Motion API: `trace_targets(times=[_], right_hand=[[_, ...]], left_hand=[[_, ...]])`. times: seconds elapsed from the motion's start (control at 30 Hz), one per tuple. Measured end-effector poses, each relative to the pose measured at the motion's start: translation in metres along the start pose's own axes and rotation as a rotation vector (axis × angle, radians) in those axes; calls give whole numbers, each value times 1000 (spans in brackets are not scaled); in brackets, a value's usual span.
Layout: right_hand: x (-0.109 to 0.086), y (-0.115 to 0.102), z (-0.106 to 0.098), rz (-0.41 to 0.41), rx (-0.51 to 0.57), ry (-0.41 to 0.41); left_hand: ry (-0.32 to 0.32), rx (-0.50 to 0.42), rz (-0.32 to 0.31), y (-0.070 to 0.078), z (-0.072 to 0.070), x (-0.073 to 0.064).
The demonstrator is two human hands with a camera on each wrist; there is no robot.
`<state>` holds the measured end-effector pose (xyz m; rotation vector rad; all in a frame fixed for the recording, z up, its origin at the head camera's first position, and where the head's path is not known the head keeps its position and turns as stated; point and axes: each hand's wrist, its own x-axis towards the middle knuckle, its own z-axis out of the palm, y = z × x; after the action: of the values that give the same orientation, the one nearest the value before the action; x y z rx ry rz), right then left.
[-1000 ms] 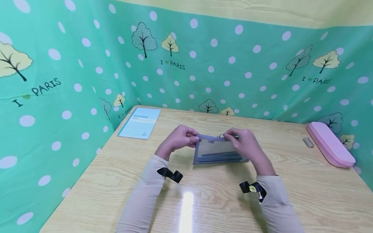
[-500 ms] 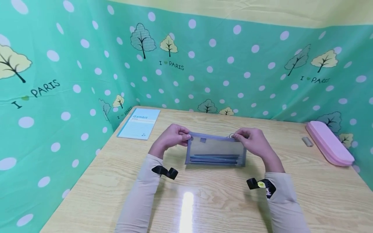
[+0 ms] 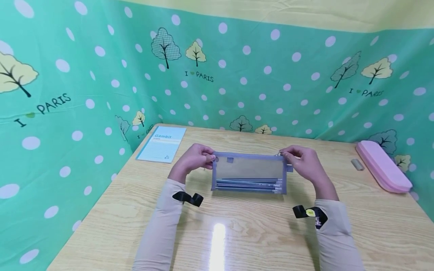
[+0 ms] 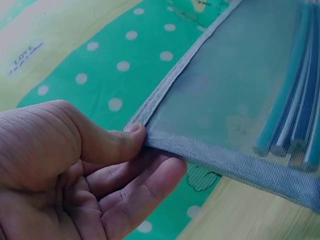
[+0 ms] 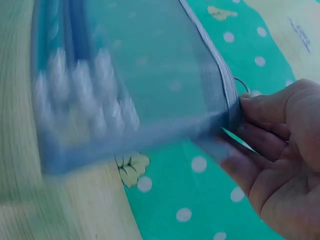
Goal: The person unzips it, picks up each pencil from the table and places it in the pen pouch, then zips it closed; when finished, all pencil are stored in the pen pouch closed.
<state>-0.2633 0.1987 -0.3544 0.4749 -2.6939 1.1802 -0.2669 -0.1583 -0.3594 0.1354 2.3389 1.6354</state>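
Observation:
A grey-blue mesh zip pouch [image 3: 249,167] stands on its long edge between both hands, with several pencils [image 3: 249,184] lying along its bottom. My left hand [image 3: 194,158] pinches its upper left corner between thumb and fingers, as the left wrist view shows [image 4: 100,155]. At the opposite upper corner, my right hand [image 3: 303,162] pinches the zip end by a metal ring [image 5: 243,84]. A small fabric tab [image 3: 289,168] sticks out beside the right fingers. The zip edge runs straight along the top and looks closed.
A light blue notebook [image 3: 162,143] marked "Gambit" lies at the table's back left. To the right are a grey eraser [image 3: 357,164] and a long pink pencil case [image 3: 384,166]. A green dotted curtain [image 3: 220,94] hangs behind the wooden table [image 3: 257,233].
My right hand has slid rightward along the pouch's top edge to its corner, with the ring. My left hand has shifted slightly left with the pouch, which now faces the head camera more squarely.

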Motion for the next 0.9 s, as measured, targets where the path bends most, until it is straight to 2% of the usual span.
trace_targets(times=[0.2,0.4,0.9], right_hand=[[1,5,-1,49,150,46],[2,10,2,80,213,57],[0,21,-1,159,352,-90]], left_hand=[[13,6,-6,-2,-4,0],[19,1,-13,2,-5,-3],[21,-16,-30,-3,-6,-3]])
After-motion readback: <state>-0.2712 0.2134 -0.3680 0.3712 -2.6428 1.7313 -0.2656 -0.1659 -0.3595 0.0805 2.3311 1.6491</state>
